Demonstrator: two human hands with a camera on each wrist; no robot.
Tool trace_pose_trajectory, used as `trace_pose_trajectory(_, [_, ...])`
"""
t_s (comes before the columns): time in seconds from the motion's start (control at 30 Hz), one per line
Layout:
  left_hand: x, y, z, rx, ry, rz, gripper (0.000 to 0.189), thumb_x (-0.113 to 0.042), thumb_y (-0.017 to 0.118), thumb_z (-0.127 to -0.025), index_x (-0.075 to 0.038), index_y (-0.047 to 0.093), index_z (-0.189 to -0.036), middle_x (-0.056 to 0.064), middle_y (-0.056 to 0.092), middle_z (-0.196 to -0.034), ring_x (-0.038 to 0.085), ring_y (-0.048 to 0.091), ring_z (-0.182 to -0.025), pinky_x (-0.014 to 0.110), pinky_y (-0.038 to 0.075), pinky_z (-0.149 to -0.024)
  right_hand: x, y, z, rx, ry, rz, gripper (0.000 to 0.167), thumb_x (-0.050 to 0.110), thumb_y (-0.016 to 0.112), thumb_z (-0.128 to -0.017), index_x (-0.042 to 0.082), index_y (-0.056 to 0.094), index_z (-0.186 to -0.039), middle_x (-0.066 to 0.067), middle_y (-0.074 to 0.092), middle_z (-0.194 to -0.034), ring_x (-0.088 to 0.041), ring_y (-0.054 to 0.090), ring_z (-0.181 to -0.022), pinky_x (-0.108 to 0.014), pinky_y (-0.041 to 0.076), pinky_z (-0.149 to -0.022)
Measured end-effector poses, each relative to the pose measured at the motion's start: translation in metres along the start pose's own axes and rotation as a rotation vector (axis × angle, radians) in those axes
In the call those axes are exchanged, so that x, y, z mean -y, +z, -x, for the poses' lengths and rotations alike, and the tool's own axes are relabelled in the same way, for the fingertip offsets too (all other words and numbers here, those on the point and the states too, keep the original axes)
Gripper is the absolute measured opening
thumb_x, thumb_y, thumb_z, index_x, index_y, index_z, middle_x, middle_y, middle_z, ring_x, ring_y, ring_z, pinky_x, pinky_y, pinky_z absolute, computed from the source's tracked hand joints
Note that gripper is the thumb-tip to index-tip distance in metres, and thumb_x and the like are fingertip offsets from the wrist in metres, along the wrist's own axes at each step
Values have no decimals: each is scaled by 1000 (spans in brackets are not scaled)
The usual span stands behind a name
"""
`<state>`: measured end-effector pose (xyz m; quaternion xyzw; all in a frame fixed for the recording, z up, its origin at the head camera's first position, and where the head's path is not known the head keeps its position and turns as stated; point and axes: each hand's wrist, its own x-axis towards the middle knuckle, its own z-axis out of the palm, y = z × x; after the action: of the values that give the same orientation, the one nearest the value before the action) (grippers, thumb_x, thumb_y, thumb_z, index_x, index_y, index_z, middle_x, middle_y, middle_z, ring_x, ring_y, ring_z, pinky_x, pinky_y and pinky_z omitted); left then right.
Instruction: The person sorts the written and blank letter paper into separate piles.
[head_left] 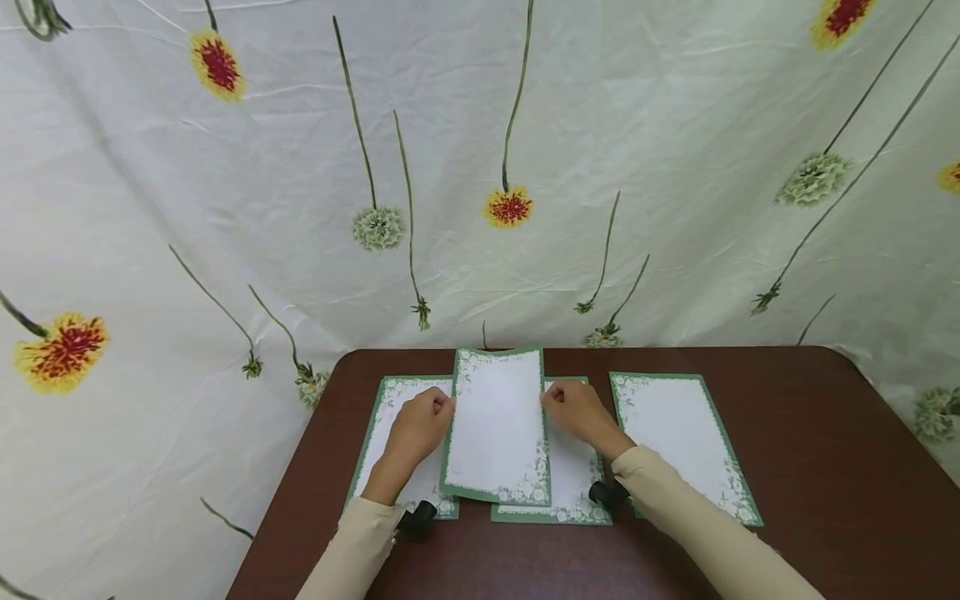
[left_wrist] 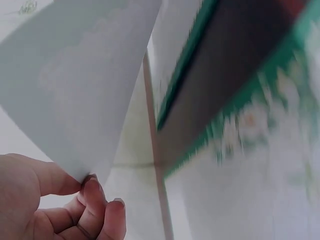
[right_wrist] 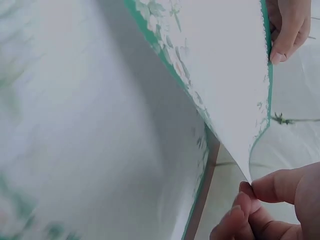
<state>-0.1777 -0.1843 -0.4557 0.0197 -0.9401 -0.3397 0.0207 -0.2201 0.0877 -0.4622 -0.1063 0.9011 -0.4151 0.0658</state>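
Note:
A sheet of paper with a green, flower-printed border is held up over the table by both hands. My left hand pinches its left edge between thumb and fingers; the left wrist view shows the plain back of the sheet running down to that pinch. At the opposite edge my right hand pinches the paper, drawing it to a point in the right wrist view, where the sheet bends toward the thumb. The held sheet partly covers two similar sheets lying below, a left one and a middle one.
Another bordered sheet lies on the right part of the dark brown table. Behind the table's far edge hangs a pale cloth printed with flowers. Dark wrist-worn devices show at both sleeves.

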Motion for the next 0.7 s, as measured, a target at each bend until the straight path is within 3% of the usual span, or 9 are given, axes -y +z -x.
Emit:
trace_pose_trajectory(0.33, [37,-38,10,-42,-117,-43,28,-27,55,-108,-4,64,-96,5,53,-73,20,48,-60,33,37,-54,30,39,-18,28,-71,-54,30,17,57,-106,13,58,-76,2,49,-66,-15,41,-60,-32,36,-61])
trace_pose_trajectory(0.5, [57,-50,16,-41,-171,-53,29,-29,55,-108,-4,63,-98,6,55,-77,21,51,-65,34,38,-56,45,60,-22,52,-113,-57,43,15,55,-105,18,43,-64,5,37,-56,-12,33,-53,-33,33,-57])
trace_pose_trajectory(0.7, [79,-61,20,-43,-227,-78,31,-32,53,-109,-3,62,-101,9,58,-84,23,55,-71,34,40,-59,60,84,-24,81,-109,-53,49,14,53,-106,20,36,-60,5,33,-52,-12,29,-49,-28,28,-51])
